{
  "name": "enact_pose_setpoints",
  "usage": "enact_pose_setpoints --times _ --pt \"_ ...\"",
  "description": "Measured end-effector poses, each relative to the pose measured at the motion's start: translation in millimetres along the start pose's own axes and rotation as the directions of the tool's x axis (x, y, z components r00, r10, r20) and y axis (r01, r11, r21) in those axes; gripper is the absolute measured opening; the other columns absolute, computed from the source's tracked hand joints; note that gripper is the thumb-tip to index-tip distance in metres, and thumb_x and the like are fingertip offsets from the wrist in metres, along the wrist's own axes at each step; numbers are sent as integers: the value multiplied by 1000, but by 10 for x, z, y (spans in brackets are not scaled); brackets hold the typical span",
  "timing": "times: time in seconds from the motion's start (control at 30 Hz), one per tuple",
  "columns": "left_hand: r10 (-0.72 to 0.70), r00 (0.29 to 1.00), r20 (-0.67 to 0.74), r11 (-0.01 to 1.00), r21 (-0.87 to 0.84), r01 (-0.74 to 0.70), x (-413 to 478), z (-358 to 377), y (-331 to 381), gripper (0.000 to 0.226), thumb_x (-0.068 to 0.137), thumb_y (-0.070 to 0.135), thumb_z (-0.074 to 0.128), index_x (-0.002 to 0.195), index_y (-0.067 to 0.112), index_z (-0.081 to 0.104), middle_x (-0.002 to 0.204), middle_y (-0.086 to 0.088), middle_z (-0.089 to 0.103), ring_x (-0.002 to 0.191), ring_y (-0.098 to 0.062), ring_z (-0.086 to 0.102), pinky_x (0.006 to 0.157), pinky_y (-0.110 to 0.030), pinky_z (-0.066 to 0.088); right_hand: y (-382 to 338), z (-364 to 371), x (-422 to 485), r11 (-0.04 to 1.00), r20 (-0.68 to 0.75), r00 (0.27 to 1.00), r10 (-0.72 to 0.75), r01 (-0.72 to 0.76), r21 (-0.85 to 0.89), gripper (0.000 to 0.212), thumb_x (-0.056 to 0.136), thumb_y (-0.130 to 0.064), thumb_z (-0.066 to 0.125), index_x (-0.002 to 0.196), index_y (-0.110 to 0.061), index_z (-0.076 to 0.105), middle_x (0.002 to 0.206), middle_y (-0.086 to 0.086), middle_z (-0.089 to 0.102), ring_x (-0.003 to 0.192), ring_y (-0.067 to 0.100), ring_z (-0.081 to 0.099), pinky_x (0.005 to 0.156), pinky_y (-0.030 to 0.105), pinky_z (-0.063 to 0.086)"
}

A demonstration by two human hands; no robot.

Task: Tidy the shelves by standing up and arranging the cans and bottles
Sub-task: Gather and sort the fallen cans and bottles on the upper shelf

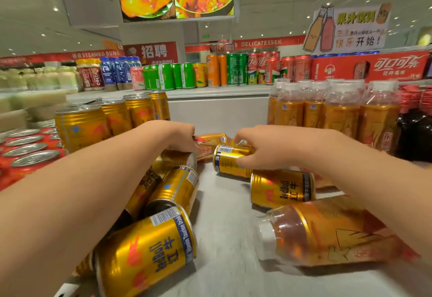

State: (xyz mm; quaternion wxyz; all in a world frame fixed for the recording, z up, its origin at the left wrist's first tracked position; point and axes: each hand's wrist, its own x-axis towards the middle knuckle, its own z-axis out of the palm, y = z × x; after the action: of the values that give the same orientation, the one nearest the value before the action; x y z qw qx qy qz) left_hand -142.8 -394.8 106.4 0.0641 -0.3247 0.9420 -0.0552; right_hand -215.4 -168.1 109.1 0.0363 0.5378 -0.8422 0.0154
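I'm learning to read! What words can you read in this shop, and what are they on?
"RedBull": lying gold can
"DELICATESSEN": red wall banner
"STEAMED BUNS": left red banner
"COSTA": shelf bottle
"招聘": red sign
"可口可乐": red box
Barcode label on the nearest can: too blurred to read.

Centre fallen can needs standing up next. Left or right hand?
Right. The right hand has its fingers curled round the centre can, so it only needs to tip it upright. The left hand reaches over other fallen cans by the upright row; its grip is unclear.
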Motion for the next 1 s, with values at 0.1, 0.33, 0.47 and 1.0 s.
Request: enact_pose_setpoints --times 0.1,0.33,0.47,1.0 --pt "-3 999 55 999 -52 6 93 -7 30 79 83 60 71 147 25 41 131 -3 54 108 -27 58 74 -37 53 4 71 78 1000 24 1000 -14 14 -9 55 93 -54 55 142 -30 45 130 0 59 107 20 58 88 35 52" --pt "71 997 -11 995 -74 -71 209 29 111 71 75 64 75 129 23 55 113 -1 60 97 -22 61 78 -37 55 45 87 266 998 14 1000 25 -24 -61 67 83 -59 68 136 -22 51 120 3 62 103 24 59 84 37 52" --pt "136 965 -223 990 -8 -141 146 -56 210 54 77 63 73 111 23 56 104 -3 47 85 -20 57 79 -37 54 71 99 327 994 25 999 43 -41 -104 71 79 -67 67 131 -20 57 112 3 61 97 23 59 83 38 54" --pt "-18 880 -475 947 -289 -137 -718 -461 27 48 69 66 71 81 19 68 75 -4 70 67 -19 67 56 -33 54 -234 135 575 994 35 999 2 2 -111 58 83 -51 71 127 -17 57 111 3 63 97 25 61 80 38 55"
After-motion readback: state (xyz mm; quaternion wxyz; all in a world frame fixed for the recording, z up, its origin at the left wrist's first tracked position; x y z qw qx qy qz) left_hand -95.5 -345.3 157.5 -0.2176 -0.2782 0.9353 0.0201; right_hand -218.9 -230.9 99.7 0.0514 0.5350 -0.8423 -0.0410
